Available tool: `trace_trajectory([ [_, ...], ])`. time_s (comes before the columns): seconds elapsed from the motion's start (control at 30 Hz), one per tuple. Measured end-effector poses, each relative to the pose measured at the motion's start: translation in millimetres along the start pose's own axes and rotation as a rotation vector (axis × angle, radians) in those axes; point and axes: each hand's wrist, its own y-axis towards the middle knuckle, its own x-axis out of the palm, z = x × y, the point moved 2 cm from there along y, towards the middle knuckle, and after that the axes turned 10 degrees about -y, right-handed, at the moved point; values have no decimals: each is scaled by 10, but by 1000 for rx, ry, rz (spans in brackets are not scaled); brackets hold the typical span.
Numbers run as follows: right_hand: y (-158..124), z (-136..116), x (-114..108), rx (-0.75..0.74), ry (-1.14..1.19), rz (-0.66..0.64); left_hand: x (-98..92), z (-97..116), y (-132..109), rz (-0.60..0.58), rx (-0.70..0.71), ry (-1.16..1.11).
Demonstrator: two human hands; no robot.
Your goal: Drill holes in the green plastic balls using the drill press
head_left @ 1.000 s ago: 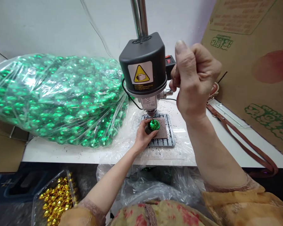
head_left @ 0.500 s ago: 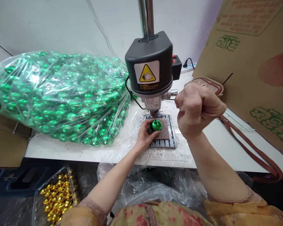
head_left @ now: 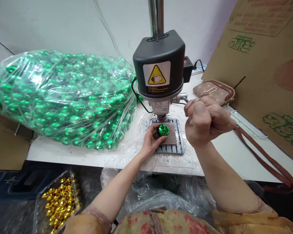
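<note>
A shiny green faceted ornament (head_left: 163,130) is under the chuck of a small black drill press (head_left: 159,65). My left hand (head_left: 152,139) is closed around its left side, thumb in front and fingers behind, with a dark piece beside it. The thin drill bit (head_left: 162,125) comes down at the top middle of the ornament, and I cannot tell how deep it is. To the right of the press, my right hand (head_left: 207,120) is raised in a fist around the feed lever (head_left: 186,99), most of which the fingers hide.
A brown board (head_left: 172,138) lies on the slotted metal base (head_left: 180,149), with dark shavings around. A clear bag of green ornaments (head_left: 70,100) fills the left. At right are a purse (head_left: 205,89) and a cardboard box (head_left: 263,65). Below left, a clear tub (head_left: 36,208) holds gold balls.
My right hand has moved down a little with the lever, and the chuck sits slightly lower. My left hand keeps hold of the green ornament. The whole view has shifted slightly.
</note>
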Motion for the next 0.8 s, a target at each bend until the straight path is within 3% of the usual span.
trace_trajectory([
  [0.63,-157,52,-105,-118,34,-68,7,4,-3,6,3,-13],
  [0.8,-35,-13,-25,-16,0,-8,11,-22,4,-2,0,-24],
])
